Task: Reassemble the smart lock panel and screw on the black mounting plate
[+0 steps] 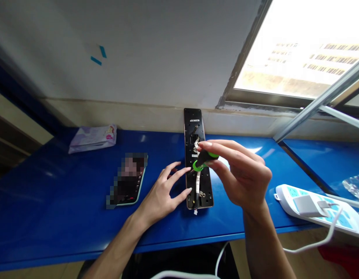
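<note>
A long black panel (205,186) with a copper-coloured rim lies lengthwise on the blue table (66,217), its far end against the wall. White wires (197,182) run along its middle. My right hand (240,174) is closed round a screwdriver with a black and green handle (204,159), held over the panel's middle. My left hand (164,193) rests on the table with fingers spread, its fingertips touching the panel's left edge.
A phone (128,178) lies face up left of my left hand. A pale packet (94,138) sits at the back left near the wall. A white power strip (319,205) with a plugged-in adapter and cable lies at the right. A window is above right.
</note>
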Motion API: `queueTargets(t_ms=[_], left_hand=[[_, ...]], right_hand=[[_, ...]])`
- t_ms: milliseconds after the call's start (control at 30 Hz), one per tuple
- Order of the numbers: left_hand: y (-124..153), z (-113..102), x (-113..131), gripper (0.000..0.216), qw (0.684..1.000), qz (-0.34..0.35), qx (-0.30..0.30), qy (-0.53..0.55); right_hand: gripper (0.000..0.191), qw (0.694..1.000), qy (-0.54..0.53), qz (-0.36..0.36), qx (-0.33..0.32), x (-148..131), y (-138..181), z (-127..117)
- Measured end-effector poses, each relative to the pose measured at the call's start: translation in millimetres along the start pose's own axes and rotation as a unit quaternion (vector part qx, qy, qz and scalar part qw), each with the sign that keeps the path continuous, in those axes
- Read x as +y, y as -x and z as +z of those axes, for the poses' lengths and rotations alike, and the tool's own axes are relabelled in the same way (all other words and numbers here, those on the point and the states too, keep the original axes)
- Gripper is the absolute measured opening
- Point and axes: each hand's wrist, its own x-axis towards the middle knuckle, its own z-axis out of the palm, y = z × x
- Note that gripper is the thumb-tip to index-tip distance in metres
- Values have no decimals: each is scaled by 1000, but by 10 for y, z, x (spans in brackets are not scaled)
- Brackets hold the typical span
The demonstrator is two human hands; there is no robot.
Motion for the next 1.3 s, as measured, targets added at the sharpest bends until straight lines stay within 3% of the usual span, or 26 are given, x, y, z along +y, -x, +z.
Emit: queueTargets(t_ms=[133,200,333,500,567,700,933,1100,1300], left_hand=[[10,10,-13,54,1000,3,1,-1],[11,6,-13,54,1000,-4,-2,1],[6,-6,-2,54,1000,-10,1,2],[5,-4,4,55,1000,-6,0,4],[8,-1,0,54,1000,-9,-2,5],[11,2,-9,54,1000,-2,3,-1],[4,15,-23,53,1000,12,9,-7],[1,27,-29,54,1000,9,12,-10],[-11,26,-22,54,1000,16,14,1]], right_hand=[[36,996,68,14,59,-6,-20,30],[34,997,66,28,37,-2,-28,22],[50,999,0,23,-23,2,-39,-16],[42,995,75,20,56,20,-28,-43],[41,996,77,29,36,28,-20,-57],[56,999,-22,20,-39,19,-13,-72],[38,997,56,15,51,-26,-26,12],[53,998,-4,20,-51,-33,6,16],[44,999,38,-8,-26,-34,-4,16]])
